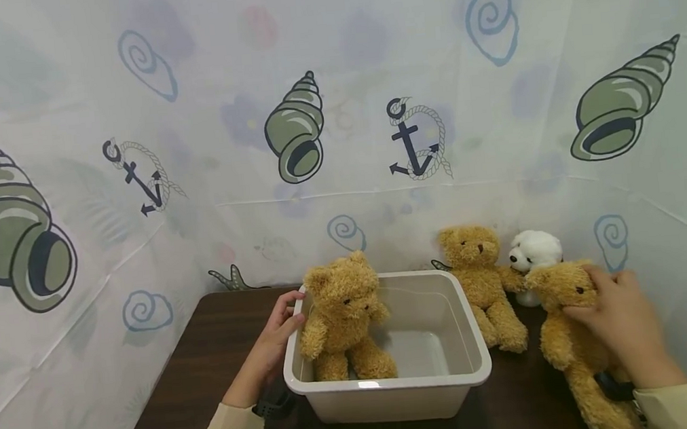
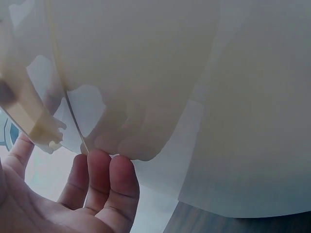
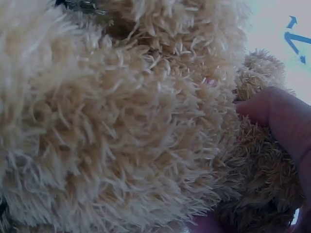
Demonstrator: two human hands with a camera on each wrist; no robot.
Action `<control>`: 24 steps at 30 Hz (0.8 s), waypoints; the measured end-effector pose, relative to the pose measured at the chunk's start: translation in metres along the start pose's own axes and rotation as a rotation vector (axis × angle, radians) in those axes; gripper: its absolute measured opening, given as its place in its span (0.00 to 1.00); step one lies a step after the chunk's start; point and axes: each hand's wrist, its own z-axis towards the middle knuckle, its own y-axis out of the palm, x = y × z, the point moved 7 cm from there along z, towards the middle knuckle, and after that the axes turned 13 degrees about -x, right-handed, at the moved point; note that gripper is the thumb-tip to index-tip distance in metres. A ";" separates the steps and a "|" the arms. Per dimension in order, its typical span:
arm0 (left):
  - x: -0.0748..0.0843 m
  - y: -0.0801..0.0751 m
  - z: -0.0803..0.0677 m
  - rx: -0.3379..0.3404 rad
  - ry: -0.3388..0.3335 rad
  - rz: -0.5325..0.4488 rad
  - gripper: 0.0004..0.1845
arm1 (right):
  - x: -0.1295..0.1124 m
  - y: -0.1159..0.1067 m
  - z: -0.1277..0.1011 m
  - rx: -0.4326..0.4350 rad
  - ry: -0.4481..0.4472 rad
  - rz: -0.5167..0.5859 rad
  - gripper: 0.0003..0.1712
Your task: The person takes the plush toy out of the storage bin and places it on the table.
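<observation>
My left hand (image 1: pixel 277 333) holds the left rim of a cream plastic tub (image 1: pixel 390 401). In the left wrist view, fingertips (image 2: pixel 99 167) rest against the tub's pale wall (image 2: pixel 146 58). A golden-brown teddy bear (image 1: pixel 346 316) sits upright inside the tub at its left end. At the far right, my right hand (image 1: pixel 625 319) grips another golden teddy bear (image 1: pixel 559 339) around its head and neck. That bear's curly fur (image 3: pixel 121 121) fills most of the right wrist view, the thumb (image 3: pixel 272 109) pressed into it; the other fingers are mostly hidden.
A third golden teddy bear (image 1: pixel 478 278) sits just right of the tub. Beside it is a white plush animal (image 1: pixel 537 250), partly hidden by the held bear. All stand on a dark wooden table (image 1: pixel 209 362), with a shell-and-anchor printed sheet (image 1: pixel 354 50) behind and at both sides.
</observation>
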 end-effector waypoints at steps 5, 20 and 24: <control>-0.003 -0.001 -0.001 -0.001 0.001 -0.009 0.25 | 0.009 0.015 0.011 -0.067 0.025 0.014 0.66; 0.003 0.001 0.000 -0.020 0.034 0.003 0.24 | 0.009 0.028 0.022 -0.205 0.068 -0.002 0.71; 0.003 0.001 0.002 -0.016 0.024 0.004 0.25 | 0.008 0.030 0.022 -0.236 0.073 -0.016 0.76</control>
